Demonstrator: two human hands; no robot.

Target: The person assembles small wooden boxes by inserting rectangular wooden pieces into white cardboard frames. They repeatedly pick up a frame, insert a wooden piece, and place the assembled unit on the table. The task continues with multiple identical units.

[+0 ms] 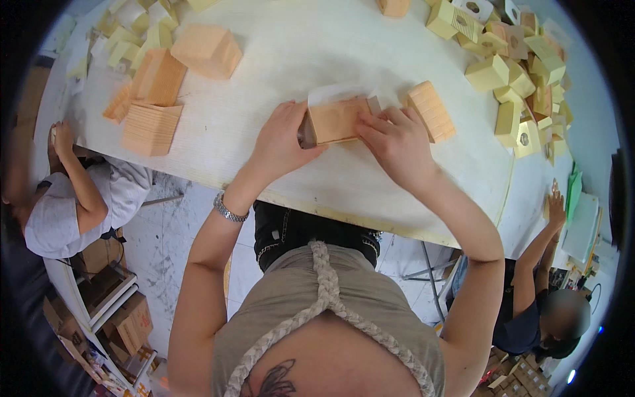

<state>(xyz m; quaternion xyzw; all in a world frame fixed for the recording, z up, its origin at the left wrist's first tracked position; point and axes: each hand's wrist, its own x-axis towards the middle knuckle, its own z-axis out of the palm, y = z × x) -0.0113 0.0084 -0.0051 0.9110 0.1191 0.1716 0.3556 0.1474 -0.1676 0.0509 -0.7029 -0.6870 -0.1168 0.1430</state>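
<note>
Nearest, a watch circles the left wrist, and just past the desk edge the two hands meet at an open tan box, its inside facing up. The left hand wraps its left end, thumb along the front, fingers behind, closed on it. The right hand has its fingertips bunched at the right end; whether they pinch the wall or only press it, I cannot tell. A pale flap stands up along the far side. Worked like this, the box probably wants a firm but light left grip, since thin walls could buckle; the right fingertips would do best pressing close to the corner, along the fold, with the flap kept clear of them. Just beside the right hand lies a ribbed box, close enough to be knocked by the knuckles. Farther off, at the left, tan boxes stand in a loose group, and at the far right yellow boxes are heaped.
</note>
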